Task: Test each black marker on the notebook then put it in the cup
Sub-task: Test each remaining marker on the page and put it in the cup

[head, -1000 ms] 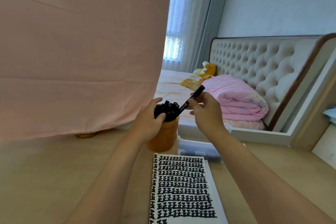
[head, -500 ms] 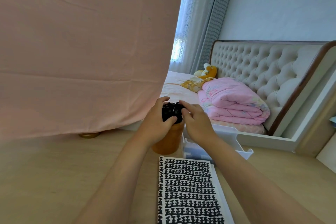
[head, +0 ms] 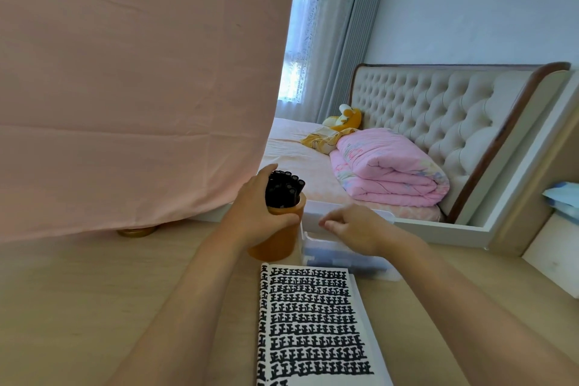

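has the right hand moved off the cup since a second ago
Yes. The right hand has left the markers in the orange cup and moved right and down, now empty above the clear plastic box. The left hand still grips the cup.

The middle of the counter (head: pixel 78 307) is crowded. The cup (head: pixel 279 244) is wrapped by the left hand (head: pixel 261 213), and its mouth is packed with upright black markers (head: pixel 283 188), so little room is left inside it. Just to its right, a clear plastic box (head: pixel 344 255) is overhung by the right hand (head: pixel 351 227), loosely curled and empty. The near approach is taken up by the notebook (head: pixel 313 323), lying flat between the two forearms and close to both cup and box. Behind and to the left, passage is blocked by a hanging pink cloth (head: pixel 125 88). Bare counter is left open far left and far right.
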Available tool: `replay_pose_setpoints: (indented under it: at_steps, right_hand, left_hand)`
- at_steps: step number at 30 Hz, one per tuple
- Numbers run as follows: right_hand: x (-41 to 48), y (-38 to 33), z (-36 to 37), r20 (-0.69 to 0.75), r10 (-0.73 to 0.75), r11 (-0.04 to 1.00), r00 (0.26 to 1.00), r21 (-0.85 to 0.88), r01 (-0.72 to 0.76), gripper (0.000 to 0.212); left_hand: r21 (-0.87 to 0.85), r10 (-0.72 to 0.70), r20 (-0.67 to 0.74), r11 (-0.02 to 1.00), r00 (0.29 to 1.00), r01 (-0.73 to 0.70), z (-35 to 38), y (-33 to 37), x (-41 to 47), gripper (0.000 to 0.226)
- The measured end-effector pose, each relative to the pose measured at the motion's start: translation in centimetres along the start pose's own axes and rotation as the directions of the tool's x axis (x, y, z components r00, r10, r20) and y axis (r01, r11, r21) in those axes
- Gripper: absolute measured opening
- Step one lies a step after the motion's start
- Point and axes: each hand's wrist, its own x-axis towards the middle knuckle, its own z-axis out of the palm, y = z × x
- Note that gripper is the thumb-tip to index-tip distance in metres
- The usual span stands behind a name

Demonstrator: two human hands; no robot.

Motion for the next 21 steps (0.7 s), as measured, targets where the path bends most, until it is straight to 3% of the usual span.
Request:
replay_pose_setpoints:
  at_steps: [2,6,13,18,21]
  right_hand:
    - [-0.4,0.6,0.2,0.069,0.065,0.994,0.995,-0.088,-0.059,0.030]
    - [-0.1,0.8,1.0,0.132,0.150,0.989,0.980,-0.035,-0.147,0.034]
    - [-0.1,0.5,0.6,0.249,0.106,0.994,0.963,-0.062,-0.094,0.032]
    - [-0.6,1.0,0.8,0.195,0.061,0.994,0.979,0.081,-0.078,0.030]
    - [-0.5,1.3,0.8,0.096,-0.012,0.996,0.995,0.085,0.004,0.023]
  left_hand:
    - [0.031,-0.015,-0.026,0.999,1.000,0.015,0.3,0.2,0.0,0.106]
    - [0.076,0.000,-0.049,0.997,0.999,0.004,0.7,0.5,-0.2,0.106]
    - [0.156,0.046,-0.075,0.987,0.996,-0.033,0.7,0.9,-0.3,0.106]
    - [0.155,0.036,-0.079,0.988,0.996,-0.024,1.2,0.6,-0.4,0.102]
    - [0.170,0.034,-0.083,0.985,0.996,-0.020,1.1,0.7,-0.2,0.103]
